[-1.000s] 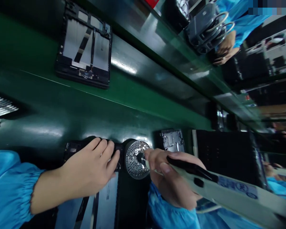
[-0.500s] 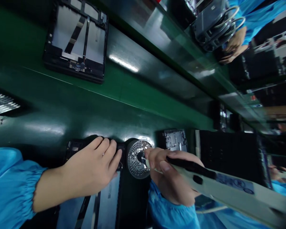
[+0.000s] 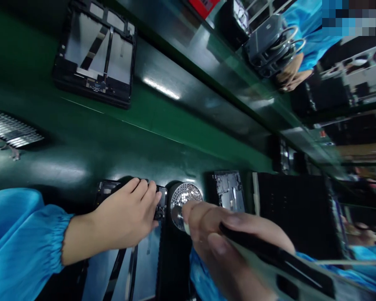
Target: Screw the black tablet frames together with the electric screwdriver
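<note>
My left hand (image 3: 128, 215) rests palm down across the upper end of an opened tablet (image 3: 146, 267), its fingers bent over the casing and gripping it. Flat dark ribbon cables run down the tablet's pale inner panel. My right hand (image 3: 219, 242) is wrapped round a pale electric screwdriver (image 3: 257, 265) with a black lever along its side. Just beyond the fingers of that hand stands a round metal screw holder (image 3: 186, 194), its top covered with small holes. The screwdriver's front end is over the holder's lower part; its tip is hidden behind my fingers.
Another opened tablet (image 3: 97, 54) lies on the green bench at the upper left. Metal strips (image 3: 14, 127) lie at the left edge. A smaller device part (image 3: 228, 190) and a black box (image 3: 296, 213) stand to the right. Across the bench, a co-worker's hands (image 3: 293, 73) are beside a grey device (image 3: 266, 44).
My right hand and the screwdriver have come nearer the camera, with the tool more blurred. My left hand stays on the tablet. The whole view has shifted slightly.
</note>
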The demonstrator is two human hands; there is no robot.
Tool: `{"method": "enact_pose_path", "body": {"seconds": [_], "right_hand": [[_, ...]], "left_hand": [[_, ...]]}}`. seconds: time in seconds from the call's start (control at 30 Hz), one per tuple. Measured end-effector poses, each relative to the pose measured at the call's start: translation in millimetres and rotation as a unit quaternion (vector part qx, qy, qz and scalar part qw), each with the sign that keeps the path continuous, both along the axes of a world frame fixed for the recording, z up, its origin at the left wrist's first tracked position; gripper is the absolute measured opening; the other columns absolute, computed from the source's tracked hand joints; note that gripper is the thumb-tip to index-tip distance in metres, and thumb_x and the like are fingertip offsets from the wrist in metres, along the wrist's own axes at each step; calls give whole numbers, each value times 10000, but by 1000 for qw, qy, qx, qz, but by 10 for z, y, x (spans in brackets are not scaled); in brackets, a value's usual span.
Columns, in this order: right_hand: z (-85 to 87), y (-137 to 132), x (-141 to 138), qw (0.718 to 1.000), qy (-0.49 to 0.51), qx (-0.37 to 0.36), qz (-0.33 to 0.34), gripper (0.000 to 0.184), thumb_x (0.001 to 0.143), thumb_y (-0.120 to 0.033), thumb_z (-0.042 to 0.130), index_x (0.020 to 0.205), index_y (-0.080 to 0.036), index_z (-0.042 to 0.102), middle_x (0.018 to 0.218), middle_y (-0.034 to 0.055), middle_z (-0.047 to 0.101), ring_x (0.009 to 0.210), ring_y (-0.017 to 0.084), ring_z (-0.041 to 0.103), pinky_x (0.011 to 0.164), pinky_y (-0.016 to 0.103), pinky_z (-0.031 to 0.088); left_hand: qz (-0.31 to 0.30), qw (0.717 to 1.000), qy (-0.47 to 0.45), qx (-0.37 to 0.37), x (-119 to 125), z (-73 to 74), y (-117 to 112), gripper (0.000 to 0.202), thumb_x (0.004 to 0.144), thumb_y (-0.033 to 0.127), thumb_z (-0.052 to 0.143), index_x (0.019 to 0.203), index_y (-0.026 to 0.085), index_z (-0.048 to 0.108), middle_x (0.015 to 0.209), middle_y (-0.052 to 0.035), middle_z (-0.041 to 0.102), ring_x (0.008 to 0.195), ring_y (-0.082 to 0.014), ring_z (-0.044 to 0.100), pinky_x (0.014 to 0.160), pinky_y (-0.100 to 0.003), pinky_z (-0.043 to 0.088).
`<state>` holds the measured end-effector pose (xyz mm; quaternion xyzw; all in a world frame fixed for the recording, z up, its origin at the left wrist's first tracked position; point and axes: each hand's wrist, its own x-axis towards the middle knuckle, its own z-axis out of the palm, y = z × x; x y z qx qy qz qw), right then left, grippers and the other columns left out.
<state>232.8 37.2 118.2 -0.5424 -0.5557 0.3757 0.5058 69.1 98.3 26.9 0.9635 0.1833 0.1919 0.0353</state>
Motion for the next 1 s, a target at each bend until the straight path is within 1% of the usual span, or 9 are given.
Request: {"method": "enact_pose_path", "body": {"seconds": [0.07, 0.13, 0.27, 0.43, 0.6, 0.77, 0.9, 0.93, 1.0], "right_hand": [[-48, 15, -36, 999, 8, 11, 32, 351, 891, -49, 531, 1154, -264, 621, 676, -36, 537, 646, 151, 584, 671, 407, 561], [-104, 21, -34, 998, 6, 28, 52, 368, 896, -44, 518, 1187, -249, 611, 660, -36, 536, 637, 154, 577, 656, 405, 566], [-160, 20, 3, 999, -12, 18, 41, 364, 902, -56, 524, 1182, -268, 618, 689, -24, 556, 624, 156, 579, 662, 418, 576], [-143, 8, 4, 998, -20, 6, 55, 390, 887, -24, 525, 1176, -269, 618, 742, -10, 594, 672, 162, 609, 681, 415, 558], [-135, -13, -11, 999, -19, -22, 40, 329, 895, -57, 542, 1104, -295, 630, 701, -25, 561, 646, 159, 583, 680, 410, 532], [-142, -3, 17, 997, -36, -35, 60, 346, 905, -75, 540, 1119, -328, 639, 648, -37, 541, 642, 173, 597, 737, 453, 538], [-159, -8, -1, 998, -42, -16, 51, 368, 910, -104, 547, 1195, -325, 620, 648, -39, 536, 606, 166, 582, 667, 425, 534], [-162, -15, -11, 998, -44, -10, 49, 385, 908, -104, 550, 1218, -324, 609, 664, -36, 546, 606, 164, 577, 653, 418, 532], [-163, -29, -27, 998, -47, -13, 44, 400, 896, -76, 551, 1210, -318, 606, 693, -32, 566, 625, 160, 574, 677, 419, 538]], "left_hand": [[2, 1000, 0, -1, 0, 6, -3, 487, 962, 408, 568, 1204, 11, 712, 1172, -263, 708, 973, -387, 699, 823, -480, 546], [5, 1000, -1, -1, 0, 11, -9, 489, 953, 410, 575, 1207, 16, 712, 1167, -262, 710, 958, -382, 700, 813, -471, 546], [9, 1000, -5, 2, -2, 8, -20, 468, 964, 401, 550, 1200, 35, 722, 1172, -252, 711, 968, -374, 695, 821, -467, 540], [12, 1000, -10, 6, -2, -8, -30, 444, 979, 378, 526, 1199, 48, 726, 1183, -243, 709, 984, -373, 690, 830, -471, 526], [12, 1000, -4, -5, 8, -7, -43, 453, 964, 391, 560, 1195, 37, 722, 1184, -256, 701, 979, -365, 683, 839, -474, 507], [11, 1000, 12, -20, 21, 14, -36, 443, 956, 421, 581, 1168, 67, 741, 1199, -247, 698, 991, -358, 675, 841, -469, 499], [9, 1000, 17, -24, 11, 30, -55, 450, 966, 405, 568, 1222, 66, 716, 1213, -244, 694, 1010, -359, 673, 846, -471, 502], [8, 999, 19, -25, 11, 30, -58, 441, 966, 398, 566, 1216, 69, 720, 1219, -244, 692, 1016, -364, 674, 849, -474, 503], [5, 999, 19, -27, 18, 25, -49, 415, 967, 390, 561, 1173, 77, 741, 1218, -246, 692, 1016, -372, 678, 846, -476, 508]]}}
